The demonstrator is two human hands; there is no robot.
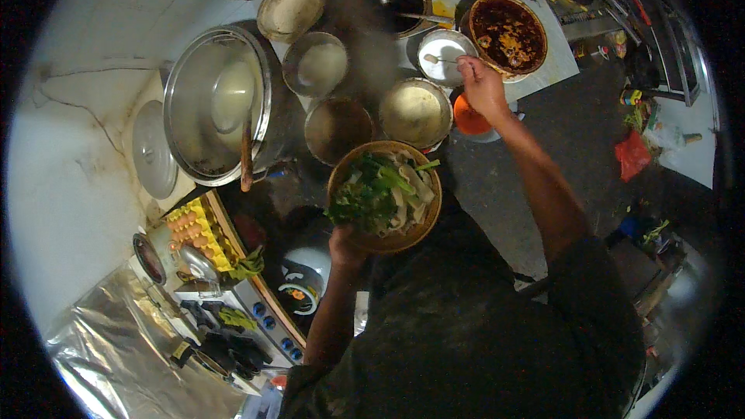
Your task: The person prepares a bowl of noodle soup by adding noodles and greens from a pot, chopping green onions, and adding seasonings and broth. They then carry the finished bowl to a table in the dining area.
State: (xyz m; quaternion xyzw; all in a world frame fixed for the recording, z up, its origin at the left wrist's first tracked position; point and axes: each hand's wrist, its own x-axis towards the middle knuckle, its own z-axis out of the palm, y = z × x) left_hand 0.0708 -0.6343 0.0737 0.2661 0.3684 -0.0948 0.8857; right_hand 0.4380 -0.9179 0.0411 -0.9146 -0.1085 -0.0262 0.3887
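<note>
My left hand (pixel 348 249) grips the near left rim of a brown bowl (pixel 432 222) that holds leafy greens (pixel 372 198) and wide pale noodles (pixel 403 212). My right hand (pixel 482 84) is closed on the handle of a small spoon (pixel 433 59), whose tip is over a round container of white powder (pixel 437 46). Just right of that stands a bowl of dark red sauce with orange bits (pixel 509 35). Beneath my right hand is an orange-red container (pixel 470 116). A bowl with pale yellowish contents (pixel 416 113) sits between the noodle bowl and the white powder.
At left stands a large metal pot (pixel 265 128) with a wooden-handled tool (pixel 247 157) inside. Several more bowls and a dark pot with a ladle (pixel 428 18) crowd the table. A gas stove (pixel 262 297) and a yellow tray of eggs (pixel 218 244) are at lower left.
</note>
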